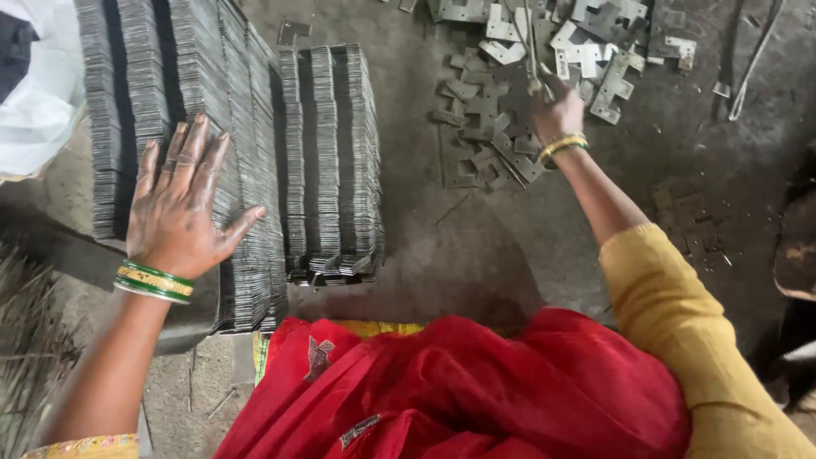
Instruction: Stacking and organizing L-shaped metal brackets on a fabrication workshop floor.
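The right hand (557, 109) was seen at the upper middle of the frame, its grip closed around a few thin metal pieces (534, 59) that stood up out of the fist. It was held just over the loose heap of cut metal plates (544, 51), which was scattered on the floor (510, 246) along the top edge and trailed down toward the centre. A yellow bangle (561, 146) was worn at that wrist, and a yellow sleeve (680, 314) ran back to the lower right.

The left hand (183, 208) was laid flat and open, fingers spread, on the tall stacked rows of plates (195, 102) at the upper left; nothing was gripped there, the rows were only pressed and steadied. Green and gold bangles (155, 280) were seen at that wrist. Just beside those rows, toward the middle, a shorter stack (331, 161) was stood on edge, touching or nearly touching its neighbour.

As a judgement: the step would be done well if the gathered pieces were squared up edge to edge before being set against a row, with the flat palm kept firm so the leaning plates were not toppled. The edges looked sharp, so a light, careful hold would be wise.

No bin, tray or box could be made out; the plates were kept only in stacks and in the loose heap. A white bag (34, 93) was glimpsed at the far upper left, its contents hidden. Red cloth (476, 391) filled the bottom of the frame, with a small plate (320, 357) lying on it.
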